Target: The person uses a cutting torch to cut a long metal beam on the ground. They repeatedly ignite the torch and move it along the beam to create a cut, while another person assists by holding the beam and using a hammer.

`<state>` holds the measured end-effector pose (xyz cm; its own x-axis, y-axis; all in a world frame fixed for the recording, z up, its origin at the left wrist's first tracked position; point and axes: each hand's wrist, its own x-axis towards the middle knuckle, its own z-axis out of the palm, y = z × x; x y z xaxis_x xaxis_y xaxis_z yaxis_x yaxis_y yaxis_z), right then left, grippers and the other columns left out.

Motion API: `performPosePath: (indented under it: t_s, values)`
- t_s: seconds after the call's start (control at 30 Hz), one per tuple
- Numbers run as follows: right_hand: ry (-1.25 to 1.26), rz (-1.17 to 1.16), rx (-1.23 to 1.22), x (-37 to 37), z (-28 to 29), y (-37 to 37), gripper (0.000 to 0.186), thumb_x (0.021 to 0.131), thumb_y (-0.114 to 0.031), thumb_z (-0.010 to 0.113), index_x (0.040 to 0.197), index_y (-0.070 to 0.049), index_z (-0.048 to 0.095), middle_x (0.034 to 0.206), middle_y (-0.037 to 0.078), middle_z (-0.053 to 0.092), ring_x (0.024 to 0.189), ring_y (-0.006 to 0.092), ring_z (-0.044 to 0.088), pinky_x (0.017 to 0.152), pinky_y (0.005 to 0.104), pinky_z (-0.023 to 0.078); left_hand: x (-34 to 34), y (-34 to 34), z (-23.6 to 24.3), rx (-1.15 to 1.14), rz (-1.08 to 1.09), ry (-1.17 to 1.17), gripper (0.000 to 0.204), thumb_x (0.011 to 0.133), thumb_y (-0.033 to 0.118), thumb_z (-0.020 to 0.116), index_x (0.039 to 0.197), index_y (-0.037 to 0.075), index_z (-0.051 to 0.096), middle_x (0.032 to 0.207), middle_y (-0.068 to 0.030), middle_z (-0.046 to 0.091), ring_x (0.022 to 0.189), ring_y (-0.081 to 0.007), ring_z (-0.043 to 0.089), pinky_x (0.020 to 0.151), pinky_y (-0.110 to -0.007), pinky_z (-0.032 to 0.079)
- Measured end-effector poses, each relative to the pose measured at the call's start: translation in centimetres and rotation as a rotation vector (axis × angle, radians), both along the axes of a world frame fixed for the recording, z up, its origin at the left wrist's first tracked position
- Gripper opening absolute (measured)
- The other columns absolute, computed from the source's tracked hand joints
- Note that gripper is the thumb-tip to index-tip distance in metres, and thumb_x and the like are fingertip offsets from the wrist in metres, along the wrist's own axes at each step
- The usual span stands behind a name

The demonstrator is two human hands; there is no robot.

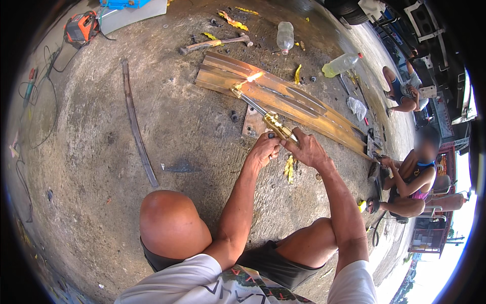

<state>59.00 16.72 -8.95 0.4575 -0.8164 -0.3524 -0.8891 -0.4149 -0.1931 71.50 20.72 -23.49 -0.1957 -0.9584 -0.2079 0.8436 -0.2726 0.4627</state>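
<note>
I hold a brass-and-steel cutting torch (273, 123) angled forward, with my left hand (267, 149) closed at the lower side of its brass valve body and my right hand (306, 149) gripping its handle. The torch's angled tip points at long, rusty flat steel strips (324, 124) lying side by side on the concrete, where a bright orange glow (255, 76) shows near their far left end. A rusty plate with holes (249, 127) lies under the torch, partly beneath the strips.
A squatting co-worker (412, 180) at right grips something at the strips' near end; another person (405, 93) squats behind. Around lie a hammer (215, 44), plastic bottles (336, 66), a loose metal bar (136, 124), an orange machine (81, 28) with cables and several yellow leaves.
</note>
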Motion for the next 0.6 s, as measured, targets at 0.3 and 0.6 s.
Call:
performPosePath:
  t_s: [0.3,0.6]
  values:
    - [-0.009,0.025,-0.027,-0.34,-0.28,-0.11,0.072,0.092,-0.067,0.055,0.113,0.002,0.058,0.066,0.025,0.064,0.072,0.0397,0.071,0.07,0.0526,0.055,0.06,0.03,0.21,-0.002,-0.01,-0.026,0.012,0.095,0.007,0.059,0.085,0.01,0.063,0.061,0.0068,0.049,0.046,-0.0024,0.039,0.041,-0.022,0.029]
    - [-0.007,0.023,-0.031,-0.42,-0.36,-0.2,0.071,0.093,-0.066,0.055,0.111,0.003,0.059,0.063,0.024,0.064,0.071,0.0375,0.072,0.068,0.0521,0.055,-0.07,-0.05,0.2,0.003,-0.002,-0.009,0.011,0.095,0.006,0.059,0.085,0.01,0.063,0.061,0.0072,0.048,0.047,-0.0024,0.039,0.042,-0.023,0.029]
